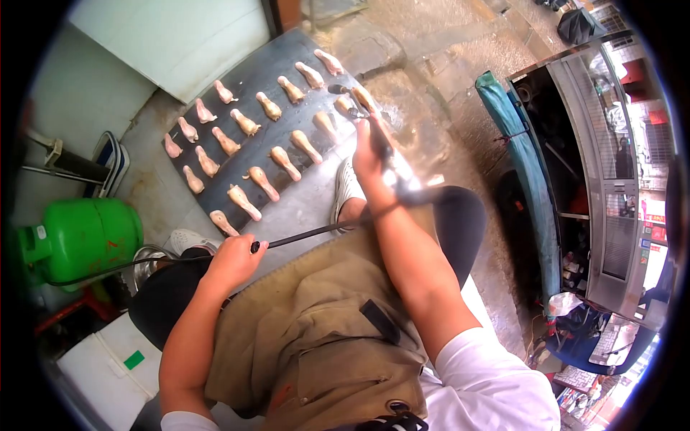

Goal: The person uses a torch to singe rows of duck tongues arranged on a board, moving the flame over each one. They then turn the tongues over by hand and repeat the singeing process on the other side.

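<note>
Rows of chicken drumsticks [269, 106] lie on a dark flat board [172, 147] on the ground. My right hand [368, 154] is closed around a dark torch-like tool [381, 140], its head over the drumsticks at the board's right end. Some drumsticks there look browner than the paler ones at the left. A black hose [309, 233] runs from near the tool across my lap. My left hand [236, 260] is closed on this hose, close to the board's lower edge.
A green gas cylinder [90, 233] stands at the left, with the hose reaching toward it. White panels [180, 43] are at the upper left. A rolled teal cover [521, 172] and a glass-fronted cabinet [596, 179] stand at the right. My shoes flank the board's near side.
</note>
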`<state>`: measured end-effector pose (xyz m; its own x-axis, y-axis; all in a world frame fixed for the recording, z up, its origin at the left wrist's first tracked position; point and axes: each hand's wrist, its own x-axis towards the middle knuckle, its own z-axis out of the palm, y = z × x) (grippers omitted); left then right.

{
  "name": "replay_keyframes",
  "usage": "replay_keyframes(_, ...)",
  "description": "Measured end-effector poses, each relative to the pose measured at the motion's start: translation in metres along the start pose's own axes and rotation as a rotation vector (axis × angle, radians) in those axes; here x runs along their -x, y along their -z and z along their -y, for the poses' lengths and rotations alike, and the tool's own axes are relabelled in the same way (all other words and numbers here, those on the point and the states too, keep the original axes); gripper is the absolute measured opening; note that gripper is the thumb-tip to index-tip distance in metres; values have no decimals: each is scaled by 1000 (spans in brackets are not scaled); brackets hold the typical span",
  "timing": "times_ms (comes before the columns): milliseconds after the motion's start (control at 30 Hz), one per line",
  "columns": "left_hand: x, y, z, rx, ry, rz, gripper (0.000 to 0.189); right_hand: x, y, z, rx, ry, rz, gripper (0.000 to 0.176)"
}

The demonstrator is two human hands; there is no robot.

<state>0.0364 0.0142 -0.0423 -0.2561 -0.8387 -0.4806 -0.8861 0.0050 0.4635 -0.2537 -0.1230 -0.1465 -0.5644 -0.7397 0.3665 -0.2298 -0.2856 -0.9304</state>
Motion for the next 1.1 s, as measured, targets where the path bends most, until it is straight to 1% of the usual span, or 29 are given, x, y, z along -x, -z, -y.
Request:
replay_keyframes(133,3,-1,0,24,3,-17,42,-2,-1,6,35,-14,-27,22)
replay_keyframes(233,4,0,-2,27,6,-20,42,0,-4,5,-39,-80,-69,22)
replay_keyframes(333,5,0,-1,35,0,-32,43,-2,0,1,64,-6,-42,25)
replay_keyframes(433,4,0,1,54,0,-36,43,-2,-4,-7,-8,-81,-65,27)
replay_keyframes(533,5,2,-1,72,20,-27,43,-1,-4,-3,-4,-145,-26,28)
replay_keyframes(633,6,1,1,78,5,-48,43,-2,-4,6,19,-92,-35,29)
replay_keyframes(733,6,2,1,97,8,-47,43,-4,-5,2,30,-83,-56,29)
replay_keyframes(833,5,8,-4,62,39,7,38,-9,-4,5,2,-128,-27,30)
replay_keyframes(867,5,11,-6,41,50,29,37,-11,-3,7,46,-107,3,29)
replay_keyframes(967,2,16,-14,52,36,44,37,-20,-12,-11,-19,-12,8,27)
replay_keyframes(1000,1,17,-16,52,-9,32,37,-25,-11,20,-52,-88,51,24)
replay_keyframes(1033,-1,19,-17,55,-51,16,37,-30,-10,32,-114,-154,118,24)
replay_keyframes(1100,-3,20,-21,79,-99,-14,36,-44,-14,27,-45,-74,224,26)
